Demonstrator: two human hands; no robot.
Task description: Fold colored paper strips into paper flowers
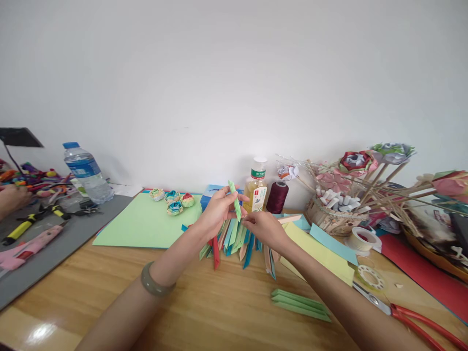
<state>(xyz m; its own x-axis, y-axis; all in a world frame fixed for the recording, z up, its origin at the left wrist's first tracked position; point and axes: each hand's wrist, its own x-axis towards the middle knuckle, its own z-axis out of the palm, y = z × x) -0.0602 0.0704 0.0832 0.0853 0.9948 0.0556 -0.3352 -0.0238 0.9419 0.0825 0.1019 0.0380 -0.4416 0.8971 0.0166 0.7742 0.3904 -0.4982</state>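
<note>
My left hand (216,208) is closed around a folded green paper strip (234,201) and holds it nearly upright above the table. Close to the strip's lower end, the fingers of my right hand (266,228) are pinched together; what they hold, if anything, is too small to make out. Below both hands lies a pile of folded paper strips (231,238) in red, blue, green and peach. Several more green folded strips (300,305) lie stacked by my right forearm.
Behind my hands stand a drink bottle (256,187) and a dark thread spool (277,197). Paper rosettes (174,207) rest on green sheets (135,226). Right are yellow paper (325,253), red-handled scissors (395,312) and a basket (329,217). A co-worker's hand (12,200) shows far left.
</note>
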